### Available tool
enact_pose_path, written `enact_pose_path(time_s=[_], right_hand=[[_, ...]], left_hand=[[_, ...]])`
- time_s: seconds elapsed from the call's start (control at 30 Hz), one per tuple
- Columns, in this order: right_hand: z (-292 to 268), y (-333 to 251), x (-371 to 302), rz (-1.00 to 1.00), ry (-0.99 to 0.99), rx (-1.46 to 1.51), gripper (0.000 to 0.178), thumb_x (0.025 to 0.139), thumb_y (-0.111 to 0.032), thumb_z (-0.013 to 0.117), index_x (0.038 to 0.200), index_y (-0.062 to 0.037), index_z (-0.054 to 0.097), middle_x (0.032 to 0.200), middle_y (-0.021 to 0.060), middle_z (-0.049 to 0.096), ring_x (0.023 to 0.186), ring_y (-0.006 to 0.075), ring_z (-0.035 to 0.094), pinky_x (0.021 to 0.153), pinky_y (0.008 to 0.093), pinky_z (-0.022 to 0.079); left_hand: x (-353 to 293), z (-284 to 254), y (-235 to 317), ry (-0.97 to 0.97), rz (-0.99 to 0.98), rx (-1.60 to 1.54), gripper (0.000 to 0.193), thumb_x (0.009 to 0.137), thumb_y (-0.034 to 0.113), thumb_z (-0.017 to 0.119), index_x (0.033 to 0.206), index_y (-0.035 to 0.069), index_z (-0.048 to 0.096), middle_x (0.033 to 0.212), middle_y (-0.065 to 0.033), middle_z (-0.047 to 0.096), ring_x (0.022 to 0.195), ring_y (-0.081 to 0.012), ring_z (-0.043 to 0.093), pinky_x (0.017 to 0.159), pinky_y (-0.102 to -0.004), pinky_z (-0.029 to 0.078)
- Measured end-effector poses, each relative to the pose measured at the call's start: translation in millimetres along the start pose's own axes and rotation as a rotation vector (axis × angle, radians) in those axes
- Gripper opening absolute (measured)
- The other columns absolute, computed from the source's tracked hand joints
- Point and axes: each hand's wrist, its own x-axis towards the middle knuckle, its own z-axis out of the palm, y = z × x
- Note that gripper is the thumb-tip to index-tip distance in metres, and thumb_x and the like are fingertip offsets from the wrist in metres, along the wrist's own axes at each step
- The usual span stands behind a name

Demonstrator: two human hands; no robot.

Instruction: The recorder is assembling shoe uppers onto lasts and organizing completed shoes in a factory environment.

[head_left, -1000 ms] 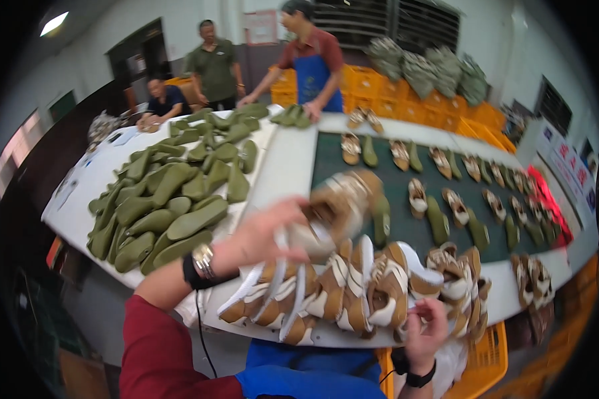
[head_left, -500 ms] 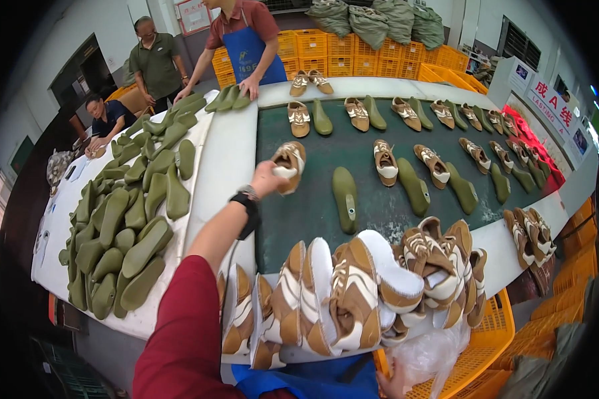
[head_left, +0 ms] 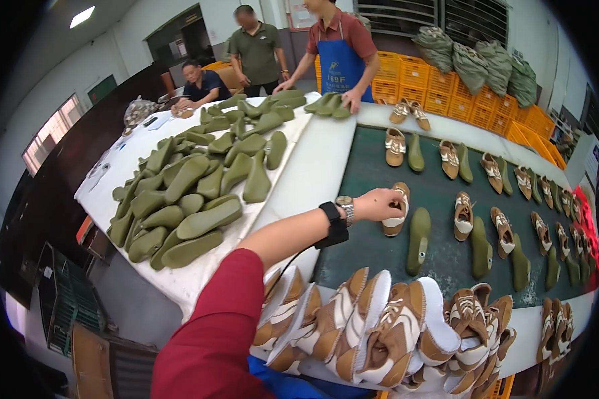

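My left hand (head_left: pixel 378 204), wearing a watch and a black wrist strap, has its fingers closed at the opening of a brown and white sneaker upper (head_left: pixel 395 225). That upper rests on the dark green conveyor belt (head_left: pixel 373 266), left of an olive-green shoe last (head_left: pixel 418 241). Rows of similar uppers and lasts lie beyond, among them an upper (head_left: pixel 464 216) in the same row. Below my forearm, several more uppers (head_left: pixel 394 326) lean together along the near white edge. My right hand is out of view.
A heap of olive-green lasts (head_left: pixel 199 179) covers the white table (head_left: pixel 173 282) at left. Across it, a person in a blue apron (head_left: pixel 339 66) touches several lasts; two other people are behind the table. Orange crates (head_left: pixel 439 90) and green sacks (head_left: pixel 469 70) line the back.
My view has turned left, so the belt appears farther right. My left hand has brought the sneaker upper down beside the last. My right hand has left the view.
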Motion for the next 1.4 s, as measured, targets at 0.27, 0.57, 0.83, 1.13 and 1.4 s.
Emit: enact_pose_path(time_s=[0.27, 0.57, 0.83, 1.13, 1.4], right_hand=[[7, -14, -18, -0.154, -0.023, -0.029, 0.038, 0.084, -0.039, 0.054, 0.089, -0.0030, 0.067, 0.071, 0.0229, 0.063, 0.067, 0.0432, 0.061, 0.060, 0.0485, 0.048], [4, -41, -7, -0.290, -0.029, -0.105, 0.039, 0.083, -0.039, 0.054, 0.089, -0.0028, 0.067, 0.071, 0.0231, 0.063, 0.068, 0.0432, 0.061, 0.060, 0.0485, 0.048], [9, -50, 4, -0.293, -0.045, -0.134, 0.039, 0.083, -0.039, 0.055, 0.089, -0.0027, 0.067, 0.072, 0.0233, 0.063, 0.068, 0.0431, 0.061, 0.060, 0.0485, 0.048], [8, -37, 18, -0.246, -0.072, -0.180, 0.039, 0.083, -0.039, 0.055, 0.089, -0.0025, 0.067, 0.072, 0.0235, 0.063, 0.069, 0.0431, 0.061, 0.060, 0.0484, 0.048], [12, -22, 26, -0.182, -0.117, -0.213, 0.040, 0.083, -0.040, 0.055, 0.089, -0.0024, 0.067, 0.072, 0.0237, 0.063, 0.069, 0.0431, 0.061, 0.060, 0.0484, 0.048]], left_hand=[[-257, -42, 210, -0.178, 1.061, -0.549, 0.051, 0.090, 0.033, 0.053, 0.126, -0.001, 0.042, 0.119, -0.0171, 0.052, 0.111, -0.0301, 0.051, 0.096, -0.0379, 0.039], [-348, -30, 254, -0.161, 1.326, -1.133, 0.043, 0.094, 0.024, 0.048, 0.123, -0.008, 0.048, 0.119, -0.0221, 0.054, 0.108, -0.0375, 0.052, 0.091, -0.0443, 0.042], [-352, -31, 251, -0.108, 1.404, -1.169, 0.044, 0.091, 0.022, 0.055, 0.121, -0.009, 0.049, 0.118, -0.0244, 0.054, 0.106, -0.0390, 0.053, 0.089, -0.0455, 0.044], [-338, -26, 250, -0.149, 1.396, -1.221, 0.047, 0.089, 0.024, 0.058, 0.121, -0.009, 0.048, 0.117, -0.0253, 0.053, 0.105, -0.0401, 0.053, 0.088, -0.0455, 0.043], [-316, -21, 248, -0.198, 1.358, -1.277, 0.045, 0.089, 0.021, 0.057, 0.121, -0.009, 0.048, 0.117, -0.0253, 0.053, 0.105, -0.0395, 0.053, 0.088, -0.0451, 0.043]])
